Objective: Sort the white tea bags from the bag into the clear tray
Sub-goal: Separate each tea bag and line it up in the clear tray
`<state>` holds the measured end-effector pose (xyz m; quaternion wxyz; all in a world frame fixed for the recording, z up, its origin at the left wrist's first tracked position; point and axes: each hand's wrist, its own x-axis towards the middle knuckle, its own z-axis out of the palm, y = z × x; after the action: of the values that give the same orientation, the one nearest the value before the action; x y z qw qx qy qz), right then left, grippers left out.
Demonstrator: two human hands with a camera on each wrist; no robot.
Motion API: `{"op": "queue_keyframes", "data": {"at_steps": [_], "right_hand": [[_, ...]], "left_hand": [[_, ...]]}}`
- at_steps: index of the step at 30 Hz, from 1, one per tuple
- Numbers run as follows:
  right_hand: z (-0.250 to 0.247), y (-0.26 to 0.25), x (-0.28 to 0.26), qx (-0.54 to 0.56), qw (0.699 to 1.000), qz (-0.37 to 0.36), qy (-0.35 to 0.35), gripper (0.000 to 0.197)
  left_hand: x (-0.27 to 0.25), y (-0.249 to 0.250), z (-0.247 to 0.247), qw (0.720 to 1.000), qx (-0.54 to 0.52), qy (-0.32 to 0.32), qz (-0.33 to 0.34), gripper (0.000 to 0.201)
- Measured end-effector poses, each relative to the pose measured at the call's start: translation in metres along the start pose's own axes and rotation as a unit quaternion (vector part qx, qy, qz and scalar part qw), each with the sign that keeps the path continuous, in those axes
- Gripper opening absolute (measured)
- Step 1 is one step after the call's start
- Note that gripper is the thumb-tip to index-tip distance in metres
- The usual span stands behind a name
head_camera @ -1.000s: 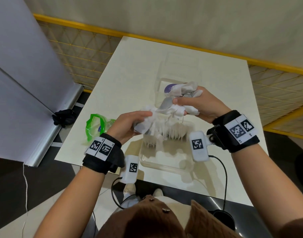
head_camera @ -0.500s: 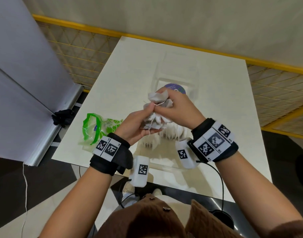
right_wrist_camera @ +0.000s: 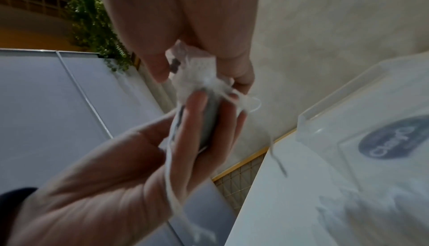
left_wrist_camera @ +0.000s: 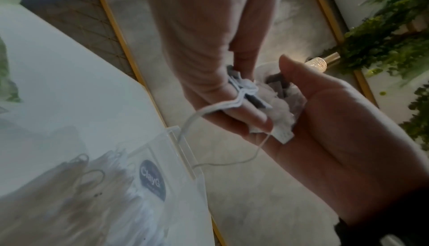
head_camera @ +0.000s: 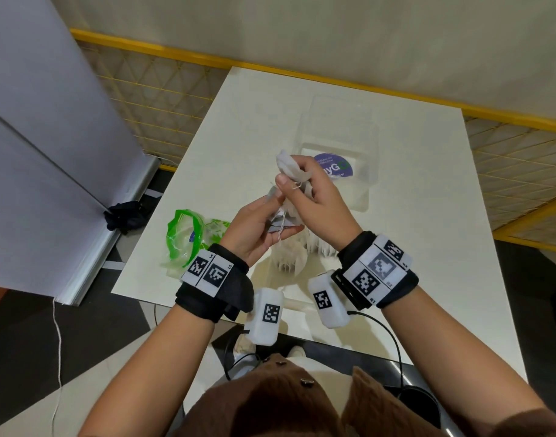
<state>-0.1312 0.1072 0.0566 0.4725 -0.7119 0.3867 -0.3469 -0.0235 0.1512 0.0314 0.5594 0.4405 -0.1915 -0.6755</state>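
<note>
White tea bags, a crumpled bunch with loose strings, sit pinched between both hands above the clear tray. Right hand clamps the top of the bunch; left hand cradles and grips the lower bags. They look feather-light, soft and tear-prone, and the strings could tangle, so the paper body seems the safest hold. More bags stand in the tray below. Green bag lies left, near the table edge; open room lies right.
</note>
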Motion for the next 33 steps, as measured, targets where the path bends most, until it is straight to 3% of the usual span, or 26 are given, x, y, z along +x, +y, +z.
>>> {"op": "queue_keyframes", "data": {"at_steps": [4, 7, 9, 15, 19, 21, 25, 29, 33], "right_hand": [[0.012, -0.006, 0.001, 0.028, 1.0, 0.003, 0.015, 0.029], [0.016, -0.012, 0.001, 0.104, 0.991, 0.08, -0.003, 0.029], [0.015, -0.015, 0.003, 0.155, 0.979, 0.128, -0.018, 0.033], [0.017, -0.011, 0.017, 0.305, 0.936, 0.168, -0.038, 0.05], [0.019, -0.011, 0.02, 0.352, 0.92, 0.173, 0.004, 0.055], [0.018, -0.01, 0.022, 0.353, 0.92, 0.168, 0.039, 0.048], [0.014, -0.01, 0.024, 0.282, 0.946, 0.138, 0.078, 0.01], [0.006, -0.011, 0.025, 0.274, 0.95, 0.118, 0.091, 0.016], [0.005, -0.011, 0.027, 0.297, 0.944, 0.116, 0.087, 0.009]], "left_hand": [[-0.003, 0.005, -0.002, 0.999, 0.008, -0.029, 0.015, 0.031], [-0.005, 0.007, -0.006, 0.998, 0.024, -0.04, 0.035, 0.021], [-0.004, 0.008, -0.009, 0.998, 0.033, -0.031, 0.04, 0.022], [0.005, 0.013, -0.019, 0.998, 0.041, 0.035, 0.034, 0.013], [0.008, 0.018, -0.023, 0.998, 0.022, 0.051, 0.037, 0.012], [0.009, 0.021, -0.026, 0.997, 0.013, 0.058, 0.042, 0.012], [0.011, 0.027, -0.032, 0.995, -0.003, 0.076, 0.064, 0.011], [0.013, 0.033, -0.036, 0.99, -0.016, 0.104, 0.091, 0.017], [0.012, 0.037, -0.036, 0.989, -0.019, 0.096, 0.109, 0.019]]}}
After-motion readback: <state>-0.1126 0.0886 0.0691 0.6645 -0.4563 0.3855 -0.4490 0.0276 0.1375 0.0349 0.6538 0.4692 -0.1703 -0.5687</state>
